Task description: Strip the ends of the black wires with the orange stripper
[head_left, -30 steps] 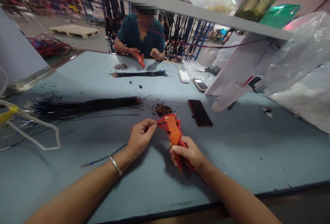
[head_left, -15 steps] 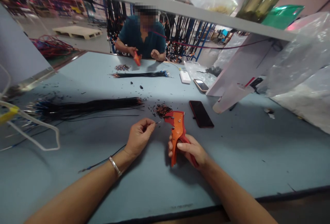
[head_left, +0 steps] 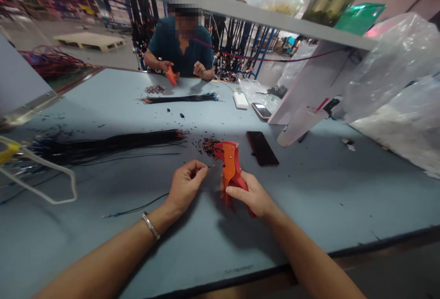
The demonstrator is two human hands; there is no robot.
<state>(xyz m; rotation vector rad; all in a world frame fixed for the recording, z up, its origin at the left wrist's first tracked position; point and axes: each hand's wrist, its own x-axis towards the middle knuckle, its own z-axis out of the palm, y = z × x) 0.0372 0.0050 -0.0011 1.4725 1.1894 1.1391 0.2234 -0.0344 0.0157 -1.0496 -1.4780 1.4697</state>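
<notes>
My left hand [head_left: 187, 183] pinches a thin black wire [head_left: 139, 207]. One end pokes out past the fingertips, and the other, with a blue-and-metal terminal, trails on the table behind the wrist. In my right hand [head_left: 249, 193] is an orange and red wire stripper [head_left: 231, 163], my fingers wrapped around its handles. Its jaws point left, near the wire's tip but apart from it. Just behind the jaws lies a pile of short insulation scraps [head_left: 208, 145]. A thick bundle of black wires [head_left: 113, 146] stretches across the table to the left.
A dark phone [head_left: 262, 148] lies right of the stripper. Across the table [head_left: 309, 207] a person [head_left: 182, 51] holds another orange tool, with a smaller wire bundle [head_left: 180, 99] in front. A white hooked frame [head_left: 74, 184] juts in at left; a shelf [head_left: 220, 8] crosses overhead.
The stripper's handles have come closer together, and its head has shifted slightly left and tilted. My left hand still pinches the wire. The whole view has swung a little to the right.
</notes>
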